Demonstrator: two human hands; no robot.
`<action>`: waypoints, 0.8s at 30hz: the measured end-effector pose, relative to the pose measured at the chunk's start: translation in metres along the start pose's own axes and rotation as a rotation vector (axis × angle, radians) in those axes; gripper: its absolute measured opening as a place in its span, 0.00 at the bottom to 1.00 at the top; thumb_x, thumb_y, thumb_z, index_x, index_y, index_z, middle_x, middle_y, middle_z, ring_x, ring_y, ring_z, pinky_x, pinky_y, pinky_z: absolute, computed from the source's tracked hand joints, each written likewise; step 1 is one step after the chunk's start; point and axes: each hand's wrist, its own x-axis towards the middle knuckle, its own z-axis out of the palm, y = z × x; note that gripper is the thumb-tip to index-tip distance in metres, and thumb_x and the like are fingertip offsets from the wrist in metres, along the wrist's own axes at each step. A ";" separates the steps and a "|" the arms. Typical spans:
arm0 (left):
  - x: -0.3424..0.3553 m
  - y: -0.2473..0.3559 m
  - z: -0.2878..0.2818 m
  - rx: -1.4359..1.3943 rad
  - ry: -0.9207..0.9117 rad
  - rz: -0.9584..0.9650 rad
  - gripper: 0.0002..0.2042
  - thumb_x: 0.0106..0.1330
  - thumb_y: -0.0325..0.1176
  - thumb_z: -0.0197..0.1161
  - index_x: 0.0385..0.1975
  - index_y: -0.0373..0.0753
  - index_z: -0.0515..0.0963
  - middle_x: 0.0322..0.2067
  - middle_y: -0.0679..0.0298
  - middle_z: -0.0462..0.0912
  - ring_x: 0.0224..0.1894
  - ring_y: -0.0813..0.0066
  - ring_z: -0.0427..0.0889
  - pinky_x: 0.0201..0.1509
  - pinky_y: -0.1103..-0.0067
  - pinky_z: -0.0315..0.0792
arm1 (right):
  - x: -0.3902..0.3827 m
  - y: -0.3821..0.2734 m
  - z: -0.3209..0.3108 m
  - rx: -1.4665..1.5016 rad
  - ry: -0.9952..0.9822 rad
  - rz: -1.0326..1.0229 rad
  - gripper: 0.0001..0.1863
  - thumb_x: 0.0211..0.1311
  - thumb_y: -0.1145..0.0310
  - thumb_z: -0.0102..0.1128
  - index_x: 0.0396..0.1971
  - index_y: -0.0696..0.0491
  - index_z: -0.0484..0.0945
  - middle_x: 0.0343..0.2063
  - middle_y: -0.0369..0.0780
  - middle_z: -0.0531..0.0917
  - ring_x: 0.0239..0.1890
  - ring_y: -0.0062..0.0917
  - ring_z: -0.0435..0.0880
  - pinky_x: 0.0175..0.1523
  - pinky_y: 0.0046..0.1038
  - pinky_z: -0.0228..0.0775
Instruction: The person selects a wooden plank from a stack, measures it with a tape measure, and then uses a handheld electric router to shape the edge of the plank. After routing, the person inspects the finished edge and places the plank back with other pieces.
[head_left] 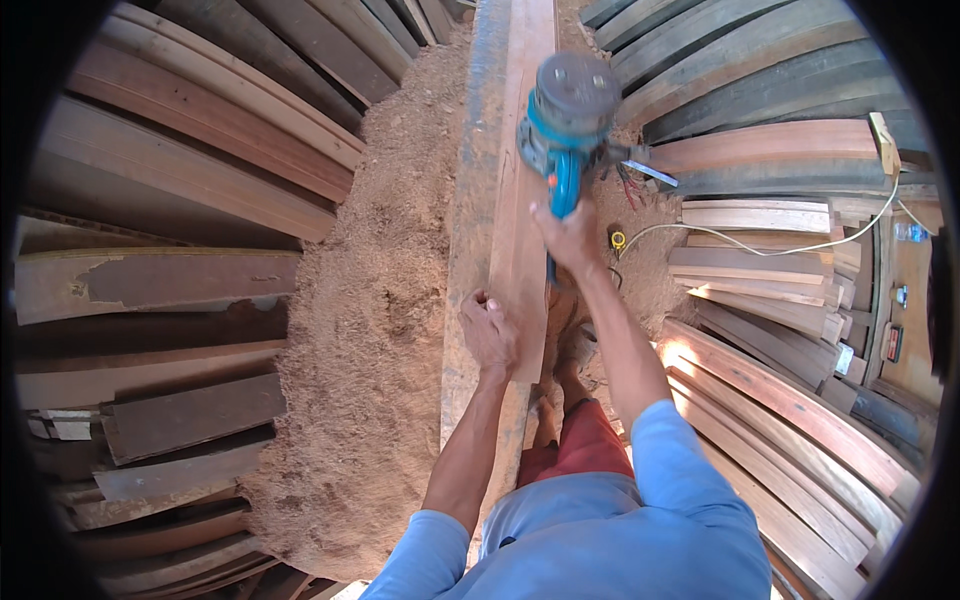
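Note:
My right hand (570, 236) grips the handle of a teal handheld power tool (570, 110) that looks like a router, with a round dark motor top. The tool stands over the far part of a long reddish wooden plank (520, 215). Its cutting end is hidden beneath the body. My left hand (490, 335) rests at the left edge of the plank's near end, fingers curled in a loose fist with nothing visible in them. Under the plank runs a longer, worn, greyish beam (462, 250).
Sawdust (370, 350) covers the ground left of the beam. Stacked boards (200, 130) line the left side, with more stacked timber (800, 410) on the right. A pale cord (760, 250) crosses the right side, near a yellow tape measure (618, 240). My legs stand close by the beam.

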 end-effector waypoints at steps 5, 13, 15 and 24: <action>0.003 0.009 -0.002 0.006 -0.028 -0.076 0.30 0.76 0.54 0.40 0.57 0.29 0.68 0.52 0.38 0.73 0.55 0.40 0.73 0.61 0.57 0.65 | 0.069 -0.006 0.000 -0.066 0.085 -0.130 0.29 0.53 0.71 0.70 0.56 0.59 0.73 0.34 0.38 0.80 0.33 0.24 0.78 0.46 0.31 0.75; 0.002 0.005 0.001 0.013 0.001 -0.033 0.29 0.76 0.54 0.44 0.57 0.29 0.67 0.49 0.43 0.76 0.52 0.45 0.73 0.56 0.57 0.68 | 0.003 -0.019 -0.007 -0.039 -0.001 0.101 0.28 0.53 0.70 0.69 0.56 0.59 0.73 0.40 0.40 0.80 0.38 0.25 0.78 0.48 0.31 0.74; 0.000 0.002 0.001 0.016 0.003 -0.041 0.29 0.76 0.54 0.45 0.57 0.29 0.66 0.49 0.43 0.77 0.52 0.44 0.74 0.57 0.57 0.68 | -0.041 -0.030 -0.009 -0.062 -0.015 0.121 0.28 0.54 0.70 0.69 0.55 0.59 0.73 0.40 0.40 0.81 0.38 0.25 0.78 0.48 0.32 0.74; 0.010 -0.046 -0.029 -0.318 -0.139 0.065 0.19 0.78 0.41 0.47 0.53 0.33 0.77 0.46 0.46 0.80 0.48 0.49 0.78 0.55 0.61 0.71 | -0.261 -0.062 -0.027 -0.068 -0.177 0.184 0.19 0.57 0.68 0.69 0.45 0.58 0.74 0.34 0.41 0.80 0.37 0.28 0.81 0.44 0.34 0.76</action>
